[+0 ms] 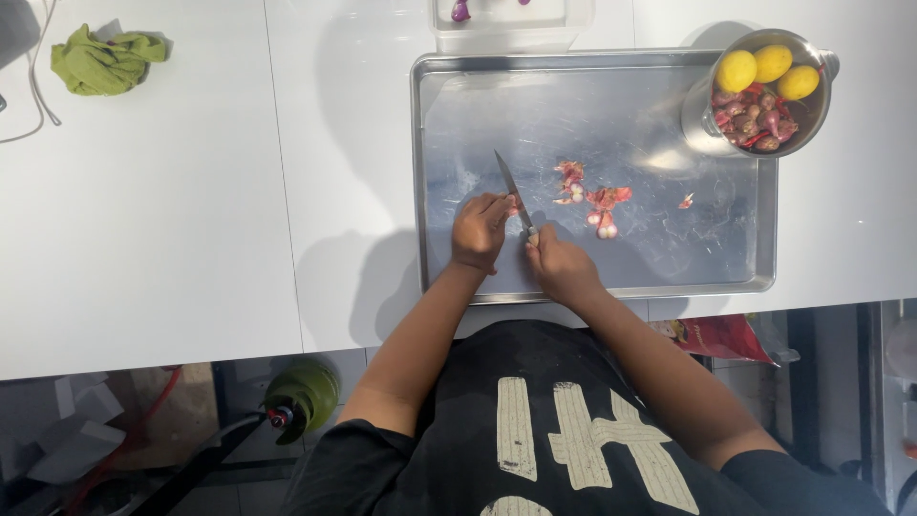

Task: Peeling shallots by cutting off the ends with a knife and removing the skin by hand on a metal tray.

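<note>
Hands working a shallot on a metal tray.

The left hand [479, 229] is pinning a small shallot [514, 204] to the steel tray [669, 277]; the right hand [562, 266] is gripping a paring knife [513, 191], blade lying just beside the shallot, peels [592, 198] nearby.

Bare tray [478, 115] beyond peel scraps [592, 196]

White counter [172, 239] filling upper frame, thin seam lines running front to back. Bright overhead light, soft shadows on surface. Crumpled green cloth [105, 59] near far left corner, grey cable [36, 86] at left edge. Below front edge: dim floor, green gas cylinder [308, 390] with hose, pale boxes [67, 444] at left, red packet [718, 336] at right.
</note>
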